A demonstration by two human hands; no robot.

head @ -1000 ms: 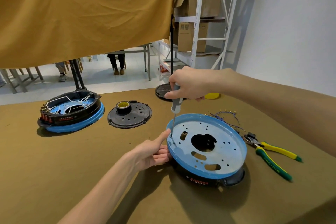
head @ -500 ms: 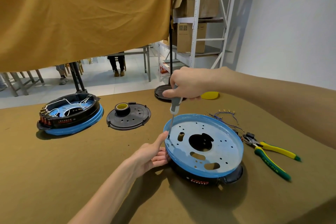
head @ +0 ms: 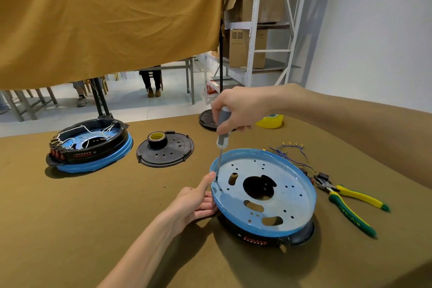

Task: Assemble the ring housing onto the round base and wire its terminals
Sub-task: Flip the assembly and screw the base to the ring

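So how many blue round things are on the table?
2. One blue round base is near the middle, under the screwdriver, with a black ring beneath it. The other sits far left, with a wired black ring on top.

Round base (head: 264, 192) on ring housing (head: 254, 238) at centre; pliers (head: 348, 201) at 3 o'clock (wires (head: 287, 149) behind); second assembly (head: 88, 145) at 10.

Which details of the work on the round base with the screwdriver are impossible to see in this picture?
All in the head view:
- Screw under the screwdriver tip: too small to make out.
- Ring housing below the round base: mostly hidden by the base.
- Red print on the housing: too small to read.
- Left hand fingertips: hidden under the base's rim.
- Black disc behind the right hand: partly covered by it.
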